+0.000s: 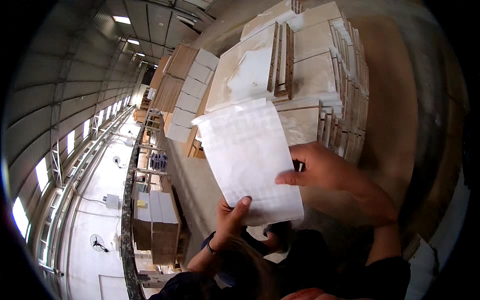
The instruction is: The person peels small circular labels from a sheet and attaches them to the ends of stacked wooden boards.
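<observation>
Stacked boards (311,75), hands (231,219) on white paper (247,155)

Upper centre to right: large stack of pale-faced boards (312,42), edges uneven, layers offset. Upper left of centre: second stack, white-and-brown sheets (192,92). Lower left: board pile (162,207), pale upper face, small yellow item (141,204) on it. Far left: row of bright windows (42,173); wall fan (97,243) below grey wall box (111,201). Upper left: lit ceiling panels (121,19).
</observation>
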`<state>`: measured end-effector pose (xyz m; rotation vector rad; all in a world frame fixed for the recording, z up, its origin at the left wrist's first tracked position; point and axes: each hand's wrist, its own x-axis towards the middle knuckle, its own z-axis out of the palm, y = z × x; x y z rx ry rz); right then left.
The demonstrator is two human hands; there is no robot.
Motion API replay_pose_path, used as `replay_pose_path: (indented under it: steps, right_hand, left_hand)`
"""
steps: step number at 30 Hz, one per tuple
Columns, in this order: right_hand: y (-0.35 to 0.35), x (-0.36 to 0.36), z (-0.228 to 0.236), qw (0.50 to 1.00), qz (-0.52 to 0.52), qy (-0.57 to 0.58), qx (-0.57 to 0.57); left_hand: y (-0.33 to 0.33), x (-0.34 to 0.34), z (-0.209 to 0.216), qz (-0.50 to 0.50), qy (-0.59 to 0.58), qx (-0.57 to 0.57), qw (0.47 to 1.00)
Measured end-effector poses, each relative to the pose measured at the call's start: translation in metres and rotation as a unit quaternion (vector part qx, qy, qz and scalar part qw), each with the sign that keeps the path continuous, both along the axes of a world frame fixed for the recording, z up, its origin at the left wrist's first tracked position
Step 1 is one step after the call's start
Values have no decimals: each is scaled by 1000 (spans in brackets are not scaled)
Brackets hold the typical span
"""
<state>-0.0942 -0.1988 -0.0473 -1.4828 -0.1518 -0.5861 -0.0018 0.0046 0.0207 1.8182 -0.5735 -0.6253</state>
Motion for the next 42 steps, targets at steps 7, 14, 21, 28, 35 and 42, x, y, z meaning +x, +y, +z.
replay_pose_path:
  steps: [7, 14, 21, 28, 35, 42]
  right_hand:
    - [1, 2, -4, 993, -65, -54, -85]
    - [-2, -7, 11, 936, -159, -262, -173]
    - [6, 1, 2, 928, -151, -257, -222]
    - [-5, -7, 12, 905, -216, -227, -286]
    - [30, 0, 19, 870, -276, -216, -348]
    - [47, 15, 1, 891, -280, -158, -321]
  left_hand:
    - [-1, 0, -5, -18, -43, 4, 999]
    - [-10, 11, 1, -58, 82, -59, 993]
    - [-11, 4, 8, -182, -132, -92, 970]
    - [-9, 12, 1, -42, -139, -74, 987]
    - [-5, 7, -5, -35, -151, -134, 979]
    - [3, 10, -8, -49, -245, -102, 963]
